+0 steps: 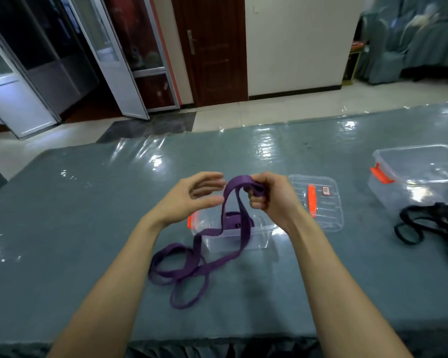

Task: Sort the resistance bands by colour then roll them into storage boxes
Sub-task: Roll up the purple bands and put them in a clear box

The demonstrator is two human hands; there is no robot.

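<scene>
Holding anything, the hands?
– The right hand grips a purple band above the open clear box; the band's loops lie on the worktop. The left hand is beside it, fingers relaxed.
– And around?
– Shiny grey cloth, a lid, a second box, black bands at right; tiled floor, brown door.

The long band is a deep, plain purple from end to end. Off to the right, the other bands are black. The near box and the far box are clear plastic with orange-red latches. The loose lid is clear too, with an orange-red handle and a small red label. The table cover is a dull grey-teal with a glossy sheen, like the chair covers. The door is dark reddish brown, the wall cream and the floor tiles pale.
</scene>
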